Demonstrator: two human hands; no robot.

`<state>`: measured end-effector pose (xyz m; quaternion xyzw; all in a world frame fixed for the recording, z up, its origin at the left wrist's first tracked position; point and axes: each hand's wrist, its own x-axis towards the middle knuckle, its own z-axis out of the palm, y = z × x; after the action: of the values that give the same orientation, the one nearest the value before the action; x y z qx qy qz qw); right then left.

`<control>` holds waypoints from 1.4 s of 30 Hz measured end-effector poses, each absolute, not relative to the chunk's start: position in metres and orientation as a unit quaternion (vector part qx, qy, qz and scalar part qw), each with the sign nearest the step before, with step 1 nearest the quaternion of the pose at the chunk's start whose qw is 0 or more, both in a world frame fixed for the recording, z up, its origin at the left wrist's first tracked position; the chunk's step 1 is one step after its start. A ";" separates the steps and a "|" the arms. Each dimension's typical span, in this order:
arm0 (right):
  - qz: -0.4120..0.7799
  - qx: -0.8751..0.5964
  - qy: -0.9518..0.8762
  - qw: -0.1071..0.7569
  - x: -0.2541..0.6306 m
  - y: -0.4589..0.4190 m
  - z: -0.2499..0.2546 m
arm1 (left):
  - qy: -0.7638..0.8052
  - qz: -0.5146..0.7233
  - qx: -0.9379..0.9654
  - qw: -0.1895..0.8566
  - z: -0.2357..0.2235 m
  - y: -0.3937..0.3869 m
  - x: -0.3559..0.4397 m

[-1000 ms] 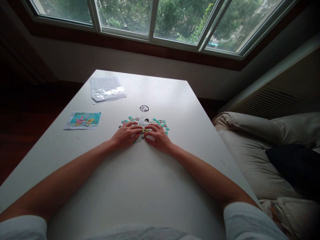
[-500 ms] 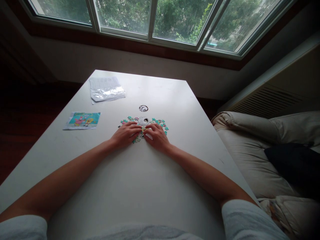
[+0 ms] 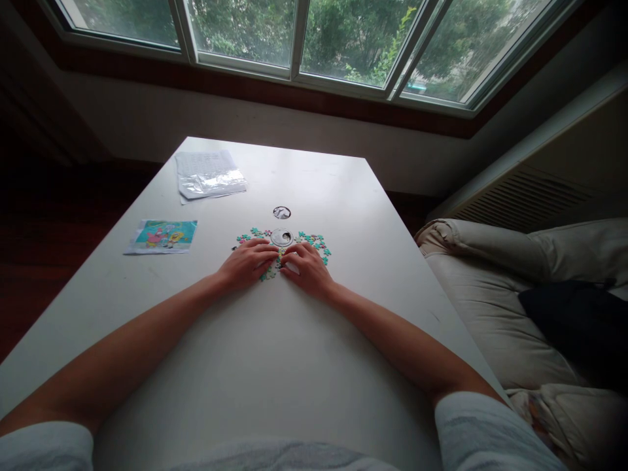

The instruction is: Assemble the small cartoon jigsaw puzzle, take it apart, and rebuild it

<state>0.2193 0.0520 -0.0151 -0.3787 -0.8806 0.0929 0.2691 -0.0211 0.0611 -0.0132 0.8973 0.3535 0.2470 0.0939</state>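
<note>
Small jigsaw puzzle pieces (image 3: pixel 314 242), mostly turquoise with some pink and yellow, lie loosely around both hands on the white table. My left hand (image 3: pixel 249 263) comes in from the left, its fingers bent together over the pieces at the middle. Opposite it, my right hand (image 3: pixel 308 267) has thumb and forefinger curved inward to the same spot. The fingertips of both hands nearly meet there, closed on small puzzle pieces that they partly cover. Just beyond the fingers is a round whitish disc (image 3: pixel 275 239) with a dark spot.
A smaller round disc (image 3: pixel 281 212) lies farther back. To the left is a cartoon picture sheet (image 3: pixel 167 236); behind it, papers in a clear plastic sleeve (image 3: pixel 210 175). The white table (image 3: pixel 275 366) extends toward the window (image 3: pixel 245 29). A beige sofa (image 3: pixel 485 294) stands at right.
Hardly anything differs. The fingertips of my right hand have shifted very slightly at the pieces; the arms and the other things stay in place.
</note>
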 end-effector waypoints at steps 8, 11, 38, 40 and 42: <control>0.125 -0.378 -0.879 0.262 0.221 0.055 -0.016 | 0.357 0.253 0.893 0.102 -0.015 0.061 -0.020; 0.129 -0.384 -0.876 0.263 0.221 0.056 -0.016 | 0.357 0.251 0.894 0.103 -0.013 0.060 -0.020; 0.115 -0.387 -0.879 0.254 0.222 0.055 -0.016 | 0.360 0.247 0.894 0.097 -0.011 0.057 -0.017; 0.110 -0.392 -0.877 0.254 0.222 0.055 -0.016 | 0.363 0.249 0.893 0.100 -0.010 0.057 -0.017; 0.108 -0.394 -0.877 0.254 0.223 0.055 -0.016 | 0.363 0.251 0.892 0.100 -0.010 0.057 -0.016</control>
<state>0.2226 0.0553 -0.0162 -0.3938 -0.8768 0.1084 0.2537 -0.0158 0.0568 -0.0096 0.8916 0.3628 0.2515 0.1005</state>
